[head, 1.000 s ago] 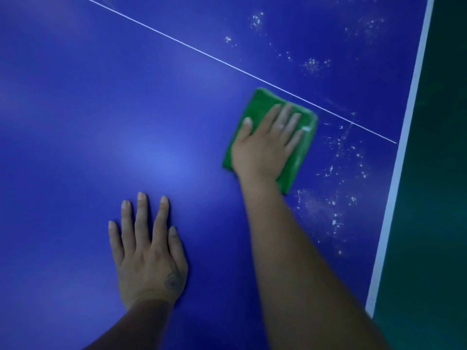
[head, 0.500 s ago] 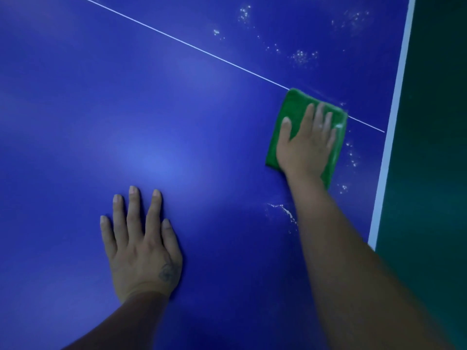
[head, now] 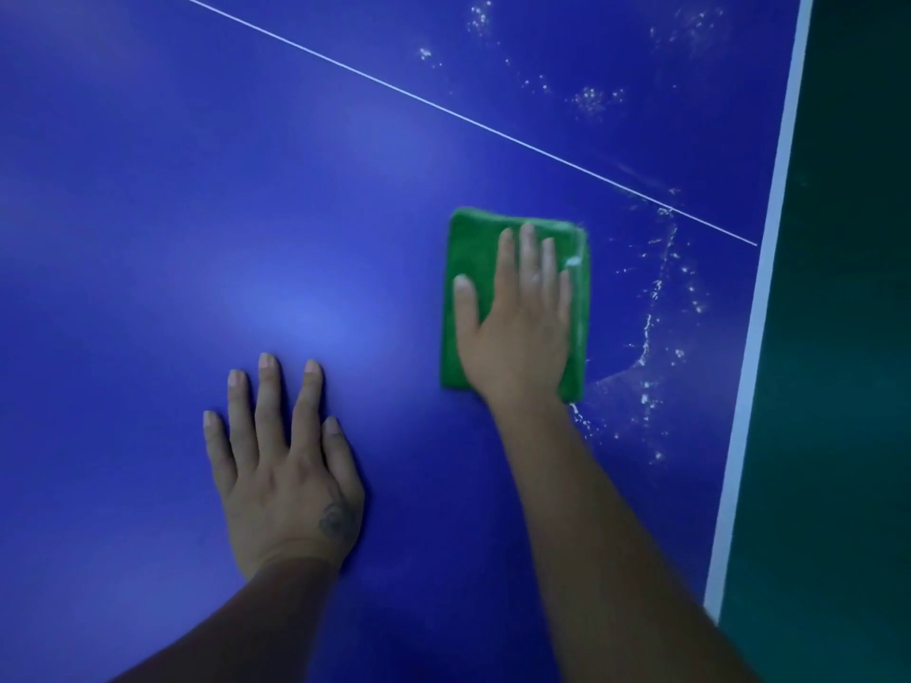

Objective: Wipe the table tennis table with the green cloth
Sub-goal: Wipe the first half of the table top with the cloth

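Observation:
The blue table tennis table [head: 197, 214] fills most of the view. A folded green cloth [head: 473, 248] lies flat on it, right of centre. My right hand [head: 517, 327] presses on the cloth with straight fingers spread over it. My left hand [head: 286, 465] rests flat on the bare table to the lower left, fingers straight and apart. White wet specks and a curved smear [head: 650, 327] lie on the surface just right of the cloth.
A thin white line [head: 394, 88] runs diagonally across the table. The white edge band [head: 759, 313] marks the table's right side, with dark green floor [head: 838, 337] beyond it. More white specks [head: 589, 98] sit past the line at the top right.
My right hand has slid the cloth back left and toward me, away from the white line and the table's right edge. A curved wet smear now shows to its right. The left hand stays put.

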A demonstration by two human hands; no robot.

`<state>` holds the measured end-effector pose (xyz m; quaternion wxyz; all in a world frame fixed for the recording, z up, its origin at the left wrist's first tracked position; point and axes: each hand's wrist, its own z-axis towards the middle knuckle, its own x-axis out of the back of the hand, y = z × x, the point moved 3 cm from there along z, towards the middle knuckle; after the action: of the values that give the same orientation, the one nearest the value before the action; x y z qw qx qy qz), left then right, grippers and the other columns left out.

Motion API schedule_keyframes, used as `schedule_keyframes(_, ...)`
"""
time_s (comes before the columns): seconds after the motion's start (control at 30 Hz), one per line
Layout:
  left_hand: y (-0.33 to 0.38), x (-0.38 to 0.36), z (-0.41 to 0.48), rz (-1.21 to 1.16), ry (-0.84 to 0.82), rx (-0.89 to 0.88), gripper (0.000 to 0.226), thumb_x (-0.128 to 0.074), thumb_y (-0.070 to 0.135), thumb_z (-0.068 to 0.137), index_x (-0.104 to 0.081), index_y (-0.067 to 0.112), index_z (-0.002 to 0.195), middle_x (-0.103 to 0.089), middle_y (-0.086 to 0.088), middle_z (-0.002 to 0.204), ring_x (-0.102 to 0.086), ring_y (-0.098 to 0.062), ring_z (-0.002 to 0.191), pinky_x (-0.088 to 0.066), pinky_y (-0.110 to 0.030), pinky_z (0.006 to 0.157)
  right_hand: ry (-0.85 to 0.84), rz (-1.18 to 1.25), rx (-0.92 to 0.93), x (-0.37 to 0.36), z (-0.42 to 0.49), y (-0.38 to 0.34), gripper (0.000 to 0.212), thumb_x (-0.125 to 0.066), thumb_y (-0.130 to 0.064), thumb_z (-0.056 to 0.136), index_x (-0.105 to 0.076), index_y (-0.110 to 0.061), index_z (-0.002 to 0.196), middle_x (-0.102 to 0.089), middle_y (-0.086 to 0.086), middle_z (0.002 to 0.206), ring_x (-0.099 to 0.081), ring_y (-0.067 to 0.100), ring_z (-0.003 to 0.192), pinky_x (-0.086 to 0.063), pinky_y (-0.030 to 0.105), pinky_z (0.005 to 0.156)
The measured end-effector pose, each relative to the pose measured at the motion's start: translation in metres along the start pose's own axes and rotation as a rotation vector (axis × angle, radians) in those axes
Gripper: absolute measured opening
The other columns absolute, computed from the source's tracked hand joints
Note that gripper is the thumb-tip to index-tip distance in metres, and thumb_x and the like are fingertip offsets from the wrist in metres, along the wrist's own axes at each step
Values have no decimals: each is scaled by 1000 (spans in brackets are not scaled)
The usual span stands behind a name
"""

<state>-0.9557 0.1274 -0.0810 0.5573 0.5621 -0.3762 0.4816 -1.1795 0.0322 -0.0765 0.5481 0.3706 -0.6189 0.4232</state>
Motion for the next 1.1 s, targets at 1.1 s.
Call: schedule_keyframes(1.1,-4,-2,-3,9,-17,5,60,-36,37,109,-39,24,167,-23,-7,179,-11,-32,167,-3,-55,135,60,68,12,-3,-129,28,74,-35,-54,115,-21,-10,173,-12,8,183,-7,28,170,-9,52,137)
